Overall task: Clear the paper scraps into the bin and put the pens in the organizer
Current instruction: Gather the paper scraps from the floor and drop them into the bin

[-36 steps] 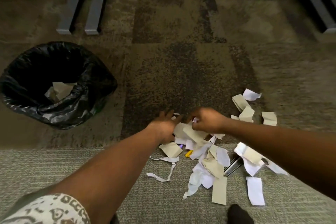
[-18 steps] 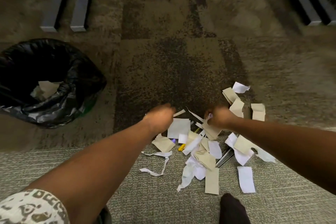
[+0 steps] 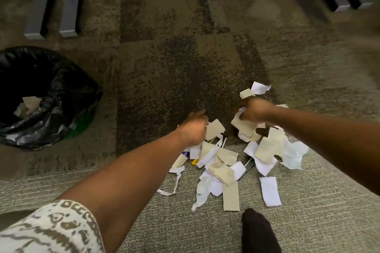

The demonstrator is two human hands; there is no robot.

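Fingers of the right hand (image 3: 254, 111) are curling tight around a bunch of tan and white paper scraps (image 3: 245, 129), which are hanging below the fist. Whether the left hand (image 3: 194, 128) is gripping anything I cannot tell; its fingers are bending down over a tan scrap (image 3: 214, 129) at the pile's near-left edge. More scraps are lying scattered on the carpet (image 3: 174, 68), and pens (image 3: 245, 165) are peeking out from under them. Well apart to the left, a bin (image 3: 67, 96) with a black liner is holding a few scraps.
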